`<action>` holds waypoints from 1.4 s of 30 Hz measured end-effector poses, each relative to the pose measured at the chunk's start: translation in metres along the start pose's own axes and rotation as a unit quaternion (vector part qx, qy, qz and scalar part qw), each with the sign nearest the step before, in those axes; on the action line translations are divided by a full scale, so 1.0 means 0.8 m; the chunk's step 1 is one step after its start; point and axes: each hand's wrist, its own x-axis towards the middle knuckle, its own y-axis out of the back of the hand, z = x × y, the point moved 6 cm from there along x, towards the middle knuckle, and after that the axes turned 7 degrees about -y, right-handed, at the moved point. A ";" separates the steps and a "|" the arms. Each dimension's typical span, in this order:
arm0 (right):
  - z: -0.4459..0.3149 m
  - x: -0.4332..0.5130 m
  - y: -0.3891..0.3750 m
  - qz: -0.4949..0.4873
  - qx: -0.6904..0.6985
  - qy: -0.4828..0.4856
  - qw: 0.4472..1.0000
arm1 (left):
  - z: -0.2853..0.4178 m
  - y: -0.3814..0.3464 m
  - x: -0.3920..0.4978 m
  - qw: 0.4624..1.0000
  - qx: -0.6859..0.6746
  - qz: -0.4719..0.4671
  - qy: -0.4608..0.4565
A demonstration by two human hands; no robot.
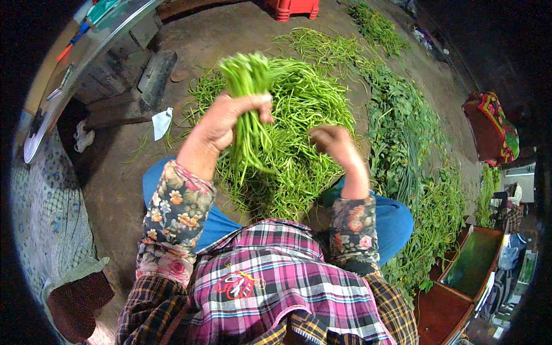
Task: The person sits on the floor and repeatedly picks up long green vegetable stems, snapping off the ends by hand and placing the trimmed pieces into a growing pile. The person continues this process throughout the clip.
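Note:
My left hand is raised and wrapped around a bunch of green vegetable stems. The bunch stands nearly upright, its blurred thick end above the fist and thinner ends hanging below. Beneath and beyond it, a large heap of long green stems lies on the floor between my bent knees. My right hand is over the right side of this heap, apart from the bunch. Its fingers are bent and blurred by motion, and whether anything thin is between them is unclear.
Leafy vines spread along the floor at right. A red plastic stool stands at the far side. At left are a table edge, a dark block and a white scrap. A person is far right.

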 end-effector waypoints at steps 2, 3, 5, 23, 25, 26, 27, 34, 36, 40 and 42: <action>-0.010 -0.008 -0.057 -0.168 -0.035 0.006 0.985 | 0.024 0.020 0.001 0.996 -0.005 0.078 -0.035; -0.021 -0.013 -0.070 -0.205 -0.039 0.018 0.978 | 0.036 0.034 0.001 0.993 -0.015 0.097 -0.062; -0.014 0.016 0.005 0.006 0.139 0.163 0.977 | 0.050 0.048 0.001 0.988 -0.048 0.107 -0.095; 0.228 0.071 -0.037 0.222 -0.281 -0.155 0.921 | 0.024 0.037 -0.008 0.986 -0.011 0.167 -0.026; 0.211 0.076 -0.022 0.245 -0.255 -0.092 0.931 | 0.022 0.036 -0.007 0.987 0.006 0.161 -0.020; 0.206 0.078 -0.013 0.250 -0.254 -0.086 0.930 | 0.018 0.038 -0.005 0.987 0.014 0.161 -0.011; 0.190 0.077 -0.007 0.252 -0.251 -0.078 0.931 | 0.014 0.040 -0.003 0.987 0.010 0.161 -0.008; 0.013 0.013 0.055 0.205 -0.072 0.023 0.976 | -0.003 0.041 0.000 0.990 -0.015 0.143 0.006; -0.035 -0.013 0.052 0.189 0.019 0.102 0.976 | -0.012 0.039 0.001 0.990 -0.020 0.134 0.025; -0.092 -0.040 0.017 0.139 0.103 0.209 0.963 | -0.028 0.029 0.002 0.990 -0.048 0.124 0.045; -0.107 -0.048 -0.008 0.116 0.128 0.232 0.957 | -0.032 0.018 0.001 0.990 -0.071 0.111 0.055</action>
